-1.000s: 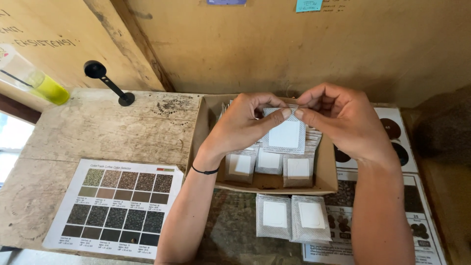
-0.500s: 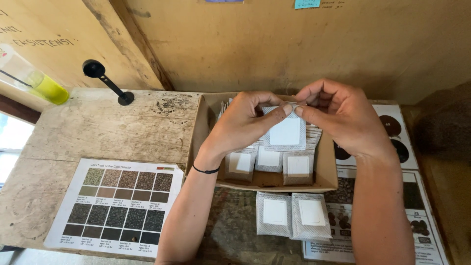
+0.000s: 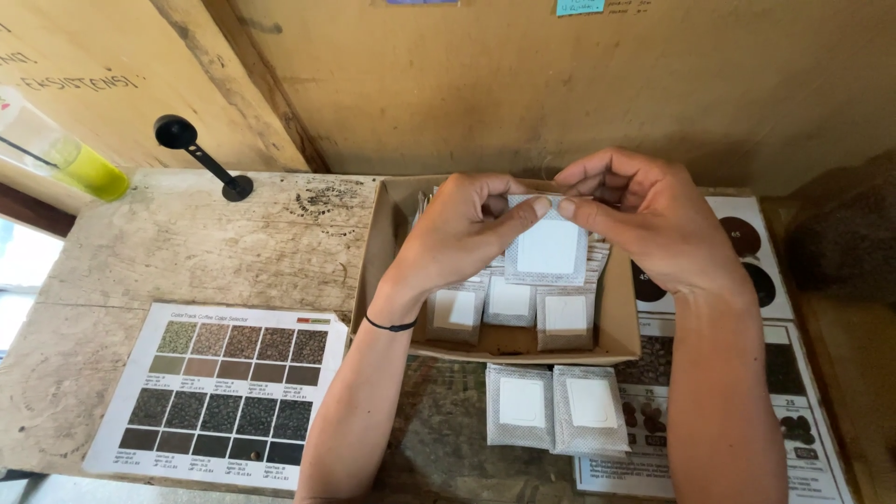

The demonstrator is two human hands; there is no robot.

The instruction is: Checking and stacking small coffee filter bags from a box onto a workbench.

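Both hands hold one small white filter bag (image 3: pixel 549 250) by its top edge, above an open cardboard box (image 3: pixel 373 271). My left hand (image 3: pixel 467 233) pinches the bag's upper left corner, and my right hand (image 3: pixel 644 224) pinches the upper right. A thin black band circles the left wrist. Inside the box stand several more filter bags (image 3: pixel 509 303), upright in rows. In front of the box two filter bags (image 3: pixel 555 406) lie flat side by side on the table.
A printed colour chart (image 3: pixel 224 392) of brown swatches lies front left on the worn wooden table (image 3: pixel 187 243). A black scoop (image 3: pixel 201 154) rests at the back, a yellow-tipped bottle (image 3: pixel 65 154) far left. Printed sheets with dark discs (image 3: pixel 756 271) lie at right.
The hands and the filter bag stay in almost the same place above the box; only the fingers have shifted slightly along the bag's top edge.
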